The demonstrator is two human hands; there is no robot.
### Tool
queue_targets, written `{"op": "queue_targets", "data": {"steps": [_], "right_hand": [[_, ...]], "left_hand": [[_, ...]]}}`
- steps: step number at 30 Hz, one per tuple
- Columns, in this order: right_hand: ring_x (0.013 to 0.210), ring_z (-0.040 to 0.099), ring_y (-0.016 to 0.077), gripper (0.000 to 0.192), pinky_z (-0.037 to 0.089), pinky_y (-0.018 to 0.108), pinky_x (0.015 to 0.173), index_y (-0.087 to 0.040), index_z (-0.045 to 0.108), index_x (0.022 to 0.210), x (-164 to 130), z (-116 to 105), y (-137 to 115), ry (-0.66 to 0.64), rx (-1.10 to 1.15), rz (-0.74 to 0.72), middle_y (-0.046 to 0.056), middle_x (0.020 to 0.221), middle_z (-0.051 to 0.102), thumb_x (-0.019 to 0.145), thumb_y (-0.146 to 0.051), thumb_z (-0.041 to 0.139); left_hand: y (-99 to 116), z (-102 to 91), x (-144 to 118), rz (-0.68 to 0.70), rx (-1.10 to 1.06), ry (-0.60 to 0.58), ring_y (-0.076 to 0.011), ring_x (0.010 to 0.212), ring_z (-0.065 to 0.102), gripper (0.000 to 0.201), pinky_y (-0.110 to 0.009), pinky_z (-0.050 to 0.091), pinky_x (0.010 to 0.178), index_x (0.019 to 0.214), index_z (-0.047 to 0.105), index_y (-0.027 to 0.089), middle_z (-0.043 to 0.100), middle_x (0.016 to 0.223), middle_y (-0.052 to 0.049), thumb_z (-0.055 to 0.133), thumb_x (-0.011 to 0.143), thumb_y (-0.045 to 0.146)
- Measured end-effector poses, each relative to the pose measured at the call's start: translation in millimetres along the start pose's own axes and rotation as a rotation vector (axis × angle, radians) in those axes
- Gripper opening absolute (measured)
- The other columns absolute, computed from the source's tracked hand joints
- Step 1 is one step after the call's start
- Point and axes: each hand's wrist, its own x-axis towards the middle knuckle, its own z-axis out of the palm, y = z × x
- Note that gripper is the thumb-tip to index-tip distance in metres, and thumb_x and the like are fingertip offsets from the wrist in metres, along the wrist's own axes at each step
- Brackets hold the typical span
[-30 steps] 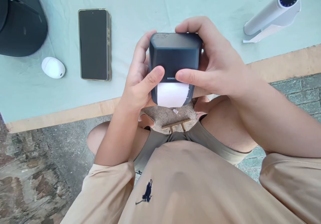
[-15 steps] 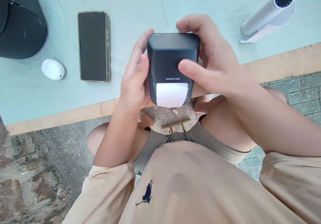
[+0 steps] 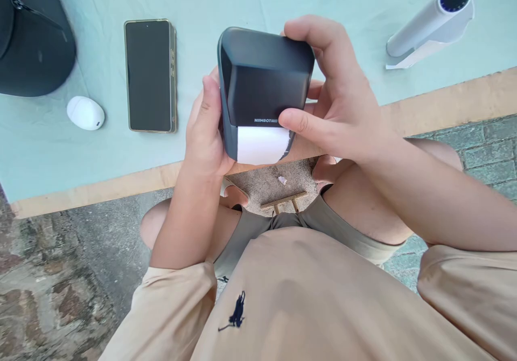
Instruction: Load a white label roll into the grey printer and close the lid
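The left hand (image 3: 208,129) cups the near-left side of a dark label printer (image 3: 264,81), thumb up along its left wall, fingers hidden beneath. The right hand (image 3: 339,97) clasps it from the far-right side: forefinger curled over the top back corner, thumb pressed on the front face just beside the brand mark. Both hands are closed on the printer, which is held in the air above the near edge of the bench (image 3: 283,5), tilted a little to the left. A white label strip (image 3: 260,144) sticks out of the slot at the lower front, its right corner torn ragged.

To handle this well, I judge the left hand should bear the weight from beneath while the right thumb does the fine work near the slot, kept off the strip so it does not crease further. Keeping the slot turned toward the eyes helps.

On the bench lie a phone (image 3: 149,75), a small white case (image 3: 85,112), a black bag (image 3: 32,37) and a white tube-like device (image 3: 430,21), all well apart from the hands.
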Motion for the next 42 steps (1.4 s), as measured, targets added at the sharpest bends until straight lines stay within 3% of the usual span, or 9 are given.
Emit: {"op": "queue_targets", "data": {"steps": [7,15,18,21,24,29,35,40,42], "right_hand": [[0.152,0.037,0.0107,0.063,0.035,0.030,0.133,-0.023,0.038,0.147,-0.1,-8.1,-0.9,-0.023,-0.322,-0.009,0.000,0.158,0.036,0.093,-0.049,0.054],[0.153,0.034,0.0152,0.074,0.035,0.033,0.134,-0.026,0.035,0.152,-0.1,-14.4,1.2,-0.076,-0.342,-0.054,0.000,0.161,0.031,0.088,-0.053,0.061],[0.143,0.045,0.0169,0.063,0.049,0.032,0.119,-0.026,0.046,0.141,-0.1,-15.2,-3.9,0.017,-0.445,-0.067,0.001,0.149,0.045,0.087,-0.054,0.061],[0.098,0.060,0.0071,0.052,0.056,0.025,0.084,-0.019,0.055,0.124,0.0,-13.2,-12.5,0.240,-0.502,-0.091,0.002,0.129,0.054,0.087,-0.056,0.060],[0.062,0.044,-0.0079,0.040,0.044,0.017,0.058,-0.015,0.053,0.113,2.8,-7.8,-21.5,0.406,-0.411,-0.038,-0.001,0.122,0.049,0.092,-0.049,0.057],[0.091,0.067,0.0025,0.029,0.046,0.012,0.054,-0.019,0.040,0.099,11.8,-2.6,-26.6,0.478,-0.201,-0.084,0.000,0.098,0.046,0.100,-0.048,0.038],[0.074,0.054,0.0062,0.019,0.050,0.026,0.070,-0.016,0.062,0.095,20.9,-5.8,-20.6,0.180,-0.701,0.030,0.000,0.094,0.062,0.085,-0.030,0.055],[0.102,0.061,0.0268,0.040,0.052,0.044,0.089,-0.028,0.060,0.120,33.1,-1.3,-29.8,-0.066,-0.987,0.334,0.000,0.108,0.067,0.080,-0.031,0.057],[0.102,0.061,0.0252,0.041,0.054,0.042,0.091,-0.030,0.059,0.120,36.2,-1.4,-32.9,-0.111,-0.982,0.349,0.000,0.109,0.067,0.079,-0.029,0.060]], "left_hand": [[-2.2,-1.1,0.0,0.065,0.031,0.120,-0.0336,0.135,0.053,0.052,-0.049,0.042,0.117,0.105,0.071,0.025,0.070,0.123,-0.006,0.044,0.092,0.068],[-2.9,-1.6,0.9,0.031,0.027,0.186,-0.0285,0.108,0.065,0.041,-0.045,0.053,0.101,0.099,0.072,0.027,0.073,0.103,-0.004,0.049,0.093,0.061],[0.7,4.2,2.3,0.029,-0.040,0.132,-0.0299,0.123,0.061,0.040,-0.045,0.053,0.105,0.095,0.070,0.028,0.073,0.113,-0.003,0.046,0.094,0.060],[2.0,8.1,2.6,0.088,-0.078,0.051,-0.0305,0.134,0.056,0.039,-0.046,0.054,0.106,0.096,0.070,0.028,0.071,0.120,-0.004,0.043,0.094,0.056],[-0.4,6.7,1.9,0.065,-0.039,0.031,-0.0312,0.127,0.062,0.029,-0.047,0.056,0.101,0.099,0.070,0.030,0.071,0.119,-0.004,0.053,0.090,0.051],[-3.5,1.2,0.7,0.029,0.003,0.080,-0.0324,0.127,0.061,0.033,-0.046,0.056,0.101,0.103,0.070,0.027,0.072,0.120,-0.004,0.056,0.089,0.055],[-3.2,1.0,-2.6,0.003,-0.036,0.071,-0.0373,0.141,0.047,0.041,-0.052,0.049,0.111,0.113,0.068,0.023,0.070,0.126,-0.005,0.063,0.087,0.054],[-3.8,1.4,-3.0,0.031,0.004,0.072,-0.0350,0.135,0.054,0.040,-0.046,0.053,0.106,0.111,0.068,0.024,0.070,0.124,-0.007,0.064,0.087,0.056],[-4.3,1.1,-2.6,0.041,0.013,0.051,-0.0351,0.136,0.055,0.040,-0.044,0.053,0.107,0.108,0.069,0.024,0.071,0.118,-0.007,0.067,0.085,0.057]]}}
